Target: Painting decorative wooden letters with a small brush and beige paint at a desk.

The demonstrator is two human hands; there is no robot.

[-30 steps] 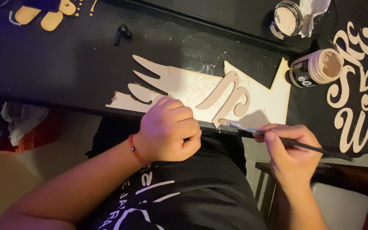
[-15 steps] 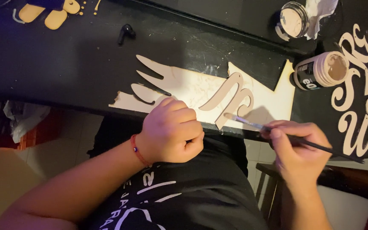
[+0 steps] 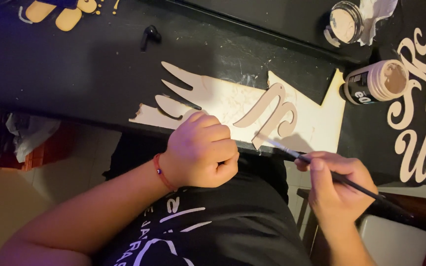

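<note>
Darkness covers most of the black worktop (image 3: 75, 74), scuffed with pale paint streaks, and a tiled floor shows below its edge. On it we see a pale cut-out sheet (image 3: 232, 106), a curled wooden letter (image 3: 272, 116) lying on that sheet, an open paint jar (image 3: 375, 81) on its side, and white ornate lettering (image 3: 420, 108) at the right. Our left hand (image 3: 200, 152) is curled into a fist at the sheet's near edge. Our right hand (image 3: 338, 184) pinches a thin paintbrush (image 3: 341, 178), tip touching the letter's lower end. Since half a second ago, the brush tip has crept slightly along the letter; the fist has stayed put.
</note>
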